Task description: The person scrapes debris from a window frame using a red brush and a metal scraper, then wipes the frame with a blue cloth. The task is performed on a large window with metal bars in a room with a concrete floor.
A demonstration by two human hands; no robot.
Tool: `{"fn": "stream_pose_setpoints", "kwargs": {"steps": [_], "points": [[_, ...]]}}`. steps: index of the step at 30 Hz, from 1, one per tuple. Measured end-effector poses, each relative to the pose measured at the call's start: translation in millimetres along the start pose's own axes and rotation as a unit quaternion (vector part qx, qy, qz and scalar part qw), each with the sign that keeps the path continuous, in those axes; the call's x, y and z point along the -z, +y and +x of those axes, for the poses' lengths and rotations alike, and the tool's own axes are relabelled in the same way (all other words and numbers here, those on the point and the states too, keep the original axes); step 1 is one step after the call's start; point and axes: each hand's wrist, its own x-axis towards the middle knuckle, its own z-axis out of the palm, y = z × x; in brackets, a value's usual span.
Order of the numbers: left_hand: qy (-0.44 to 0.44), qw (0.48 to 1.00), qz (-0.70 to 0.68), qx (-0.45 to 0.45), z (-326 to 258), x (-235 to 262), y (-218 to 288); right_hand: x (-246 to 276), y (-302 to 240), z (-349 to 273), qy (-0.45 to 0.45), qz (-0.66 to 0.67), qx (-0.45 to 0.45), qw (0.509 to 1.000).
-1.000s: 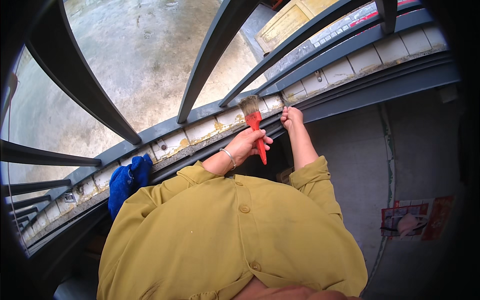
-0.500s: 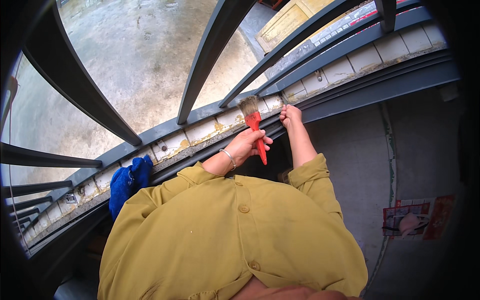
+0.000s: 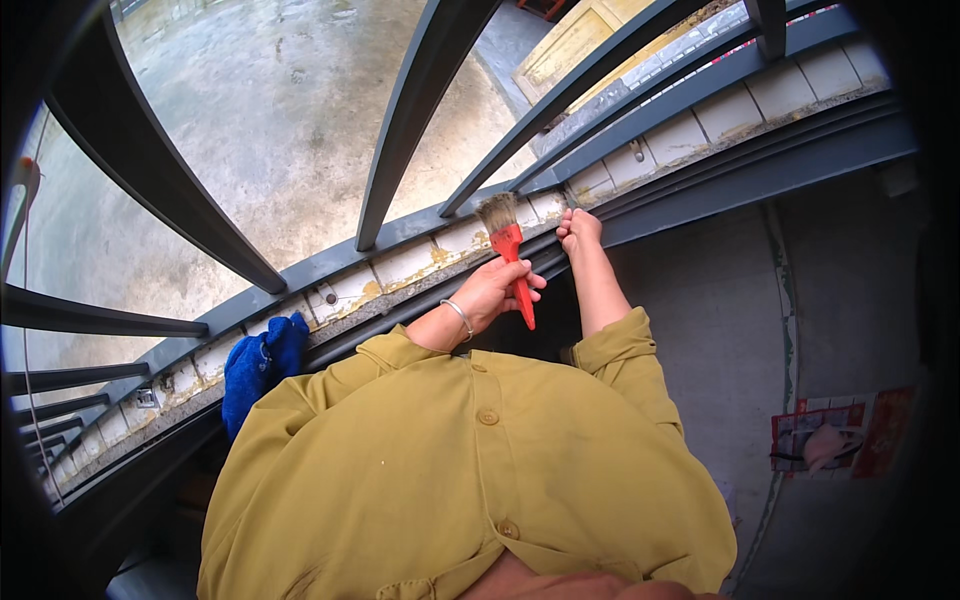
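A paintbrush [image 3: 507, 240] with a red handle and pale, worn bristles is held in my left hand [image 3: 487, 293]. Its bristles point away from me, over the tiled sill [image 3: 405, 262]. A bracelet circles my left wrist. To the right of the brush, my right hand [image 3: 579, 229] is closed with its fingers curled in at the dark window track [image 3: 660, 213]. Whatever those fingers hold, if anything, is hidden. A blue cloth [image 3: 262, 366] hangs over the sill to the left of my left arm.
Dark metal bars [image 3: 425, 110] rise beyond the sill, with a concrete floor [image 3: 270, 110] outside them. Farther right outside lies a yellowish wooden panel [image 3: 575, 55]. Inside, at the lower right, a pink item [image 3: 826, 446] sits against red printed sheets [image 3: 884, 434].
Both hands and the brush stay nearly where they were; my right hand's fingers have shifted very slightly. The view has tilted a little.
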Motion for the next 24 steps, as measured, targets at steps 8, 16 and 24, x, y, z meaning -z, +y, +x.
{"fn": "stream_pose_setpoints", "kwargs": {"steps": [8, 16, 24], "points": [[-0.002, 1.000, 0.005, 0.002, 2, 2, -2, 3, 4, -6, 0.004, 0.023, 0.008, 1.000], [-0.002, 1.000, 0.012, 0.003, 2, 0, -3, 8, 8, -7, 0.003, 0.041, 0.004, 0.999], [-0.006, 1.000, 0.012, 0.012, 2, 2, -4, 25, 3, -51, -0.052, 0.060, 0.002, 0.997]]}}
